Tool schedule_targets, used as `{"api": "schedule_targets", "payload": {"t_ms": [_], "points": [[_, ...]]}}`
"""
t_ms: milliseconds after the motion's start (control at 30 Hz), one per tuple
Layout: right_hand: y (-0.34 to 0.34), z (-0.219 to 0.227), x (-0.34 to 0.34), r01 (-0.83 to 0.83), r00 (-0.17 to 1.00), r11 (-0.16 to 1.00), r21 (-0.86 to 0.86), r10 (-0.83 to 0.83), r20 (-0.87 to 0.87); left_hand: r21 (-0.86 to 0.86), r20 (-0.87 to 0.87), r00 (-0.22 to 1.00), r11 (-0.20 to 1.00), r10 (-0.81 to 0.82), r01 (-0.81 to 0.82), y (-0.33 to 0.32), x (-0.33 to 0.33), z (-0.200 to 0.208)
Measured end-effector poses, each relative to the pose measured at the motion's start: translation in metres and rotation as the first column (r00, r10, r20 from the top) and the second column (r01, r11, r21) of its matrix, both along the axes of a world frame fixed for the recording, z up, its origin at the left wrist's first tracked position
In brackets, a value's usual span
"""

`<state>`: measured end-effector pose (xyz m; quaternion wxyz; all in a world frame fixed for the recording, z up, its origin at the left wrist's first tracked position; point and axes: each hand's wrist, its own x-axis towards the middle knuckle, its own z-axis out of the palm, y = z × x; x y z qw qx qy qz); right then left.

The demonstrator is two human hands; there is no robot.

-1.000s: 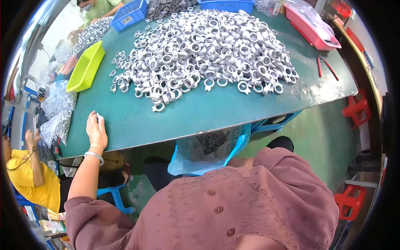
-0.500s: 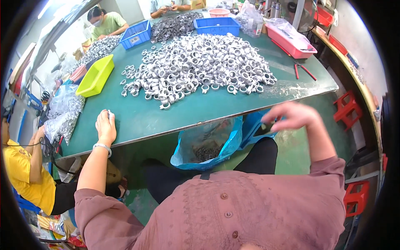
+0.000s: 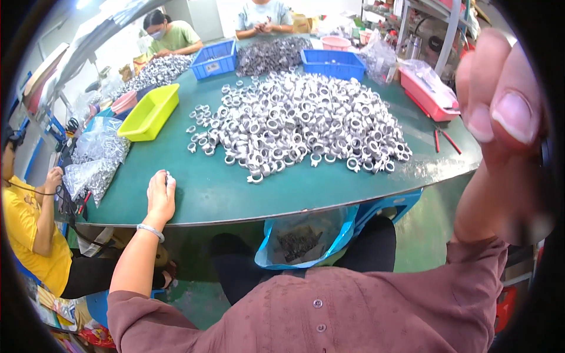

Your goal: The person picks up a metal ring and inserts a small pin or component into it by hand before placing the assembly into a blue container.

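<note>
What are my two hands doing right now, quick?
Left hand: closed on a small silvery piece, mostly hidden.
Right hand: raised close to the camera, fingers curled; can't tell if it's holding anything.

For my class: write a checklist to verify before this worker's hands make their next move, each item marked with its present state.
1. Left hand has a piece: ok, a small silvery piece shows in its grasp.
2. Right hand at the table: not ok, it is raised off it.
3. Right hand's contents: cannot tell.
4. Metal rings on the green table: ok, heaped there.
5. Red-handled pliers apart from the heap: ok, lying to its right.
</note>
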<state>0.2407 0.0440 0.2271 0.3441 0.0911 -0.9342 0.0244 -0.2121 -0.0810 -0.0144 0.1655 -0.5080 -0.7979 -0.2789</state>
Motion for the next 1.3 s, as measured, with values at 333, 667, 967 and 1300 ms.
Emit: {"api": "schedule_targets", "payload": {"t_ms": [333,667,967,1300], "points": [[0.098,-0.150,0.138,0.468,0.836,0.093,-0.879,-0.368,0.407,-0.105,-0.002,0.999,0.994,-0.041,0.041,0.006,0.011,0.009],[-0.074,-0.519,0.256,0.994,-0.090,-0.030,0.109,0.366,0.926,-0.235,0.038,0.999,0.972,-0.007,0.016,-0.012,0.009,0.014],[-0.031,-0.493,0.200,0.983,0.138,-0.143,-0.112,0.183,0.973,-0.263,0.030,0.999,0.963,-0.042,0.048,-0.006,0.015,0.018],[-0.061,-0.508,0.237,0.996,-0.008,0.085,-0.014,0.256,0.967,-0.036,-0.139,0.974,0.984,-0.177,0.174,-0.001,0.008,0.008]]}}
